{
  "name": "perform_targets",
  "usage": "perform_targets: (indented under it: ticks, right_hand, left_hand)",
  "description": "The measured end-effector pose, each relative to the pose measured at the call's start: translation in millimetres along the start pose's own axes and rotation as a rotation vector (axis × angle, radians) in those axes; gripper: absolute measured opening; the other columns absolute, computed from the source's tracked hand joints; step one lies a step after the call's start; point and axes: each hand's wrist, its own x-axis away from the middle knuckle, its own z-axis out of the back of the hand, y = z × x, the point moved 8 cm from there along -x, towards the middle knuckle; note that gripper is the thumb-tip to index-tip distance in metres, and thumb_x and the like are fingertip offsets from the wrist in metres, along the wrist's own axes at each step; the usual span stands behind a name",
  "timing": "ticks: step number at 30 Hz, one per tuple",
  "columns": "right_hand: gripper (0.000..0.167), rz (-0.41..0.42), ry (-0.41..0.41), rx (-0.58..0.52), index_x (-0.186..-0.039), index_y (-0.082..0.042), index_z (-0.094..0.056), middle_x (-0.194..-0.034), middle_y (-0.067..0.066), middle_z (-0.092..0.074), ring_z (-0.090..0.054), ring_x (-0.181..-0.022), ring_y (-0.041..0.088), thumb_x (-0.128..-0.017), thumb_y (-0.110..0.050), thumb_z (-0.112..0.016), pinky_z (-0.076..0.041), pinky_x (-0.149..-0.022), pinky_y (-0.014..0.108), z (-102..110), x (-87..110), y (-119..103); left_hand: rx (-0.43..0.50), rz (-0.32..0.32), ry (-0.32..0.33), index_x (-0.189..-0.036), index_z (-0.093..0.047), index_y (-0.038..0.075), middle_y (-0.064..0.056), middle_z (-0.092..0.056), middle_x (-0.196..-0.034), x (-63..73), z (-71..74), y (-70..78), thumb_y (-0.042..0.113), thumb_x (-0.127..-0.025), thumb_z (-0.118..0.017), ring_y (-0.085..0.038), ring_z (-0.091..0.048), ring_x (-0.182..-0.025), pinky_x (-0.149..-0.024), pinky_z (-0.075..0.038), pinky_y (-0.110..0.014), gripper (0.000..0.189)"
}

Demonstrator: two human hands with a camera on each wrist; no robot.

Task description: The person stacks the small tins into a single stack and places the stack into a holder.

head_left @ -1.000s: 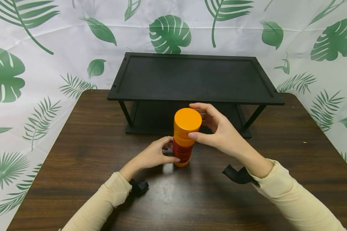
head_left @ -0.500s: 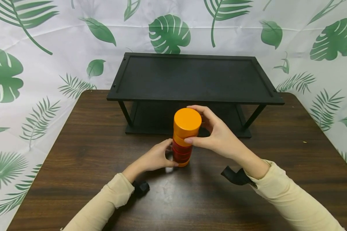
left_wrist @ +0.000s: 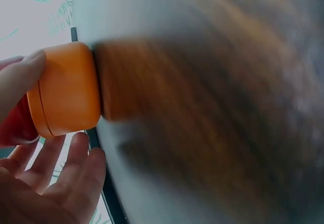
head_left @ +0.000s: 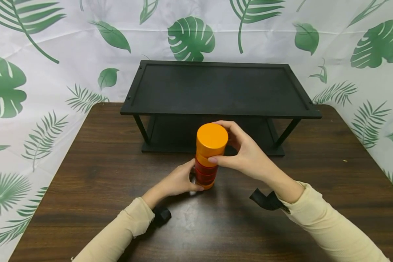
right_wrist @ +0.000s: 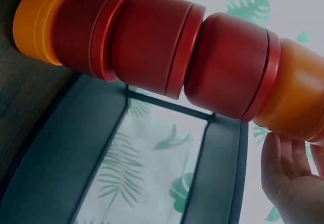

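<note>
A tall stack of round lidded tins stands on the table in front of the shelf. Its lowest is an orange tin. Above that come red tins, with orange again at the top. My left hand holds the bottom orange tin from the left, thumb on its side and fingers passing behind. Higher up, on the right, my right hand grips the upper orange part between thumb and fingers. Its fingertips behind the stack are partly hidden in the head view.
Just behind the stack is a black two-tier shelf with thin legs. Dark wood-grain table surrounds it. A leaf-print cloth hangs at the back. Each wrist has a black strap, the right one with a loose end.
My right hand has shifted slightly left and down, its thumb lower on the orange part. My left thumb has slid down from the red tins to the bottom orange tin. The stack stays put.
</note>
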Motion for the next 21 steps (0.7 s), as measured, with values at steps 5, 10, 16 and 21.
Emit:
perform_targets:
  ticks: [5,10,16,21]
  right_hand:
    - [0.071,0.016,0.009,-0.001,-0.137,-0.011,-0.039,-0.133,0.002,-0.05,-0.053,-0.115,0.015,-0.078,-0.004,-0.076,-0.045,-0.102,0.033,-0.2,-0.6,-0.3]
    - [0.07,0.027,0.017,-0.009,-0.136,-0.009,-0.039,-0.131,0.004,-0.051,-0.054,-0.113,0.015,-0.077,-0.001,-0.076,-0.045,-0.101,0.027,1.3,0.3,-0.6]
    - [0.068,0.012,0.027,-0.009,-0.134,-0.008,-0.039,-0.128,0.005,-0.052,-0.055,-0.111,0.016,-0.077,0.0,-0.075,-0.046,-0.1,0.027,2.9,-0.5,0.1]
    - [0.064,0.016,0.037,-0.011,-0.133,-0.006,-0.039,-0.126,0.008,-0.053,-0.056,-0.109,0.018,-0.079,0.0,-0.073,-0.047,-0.099,0.03,4.7,-1.6,0.4]
  left_hand:
    - [-0.028,-0.026,0.005,-0.13,-0.045,0.013,-0.007,-0.06,-0.124,-0.3,-0.3,1.5,0.016,-0.076,-0.081,-0.021,-0.061,-0.11,-0.099,-0.048,-0.042,0.065]
    - [-0.034,-0.044,0.01,-0.129,-0.046,0.014,-0.006,-0.061,-0.123,0.3,0.0,3.2,0.017,-0.076,-0.081,-0.02,-0.061,-0.109,-0.099,-0.048,-0.041,0.063]
    - [-0.008,-0.048,0.017,-0.129,-0.047,0.014,-0.005,-0.06,-0.125,0.5,0.5,4.5,0.016,-0.076,-0.081,-0.02,-0.06,-0.112,-0.102,-0.047,-0.042,0.063]
    - [-0.009,-0.049,0.026,-0.129,-0.047,0.013,-0.005,-0.06,-0.124,0.2,0.8,3.7,0.016,-0.076,-0.081,-0.02,-0.06,-0.112,-0.102,-0.047,-0.042,0.063]
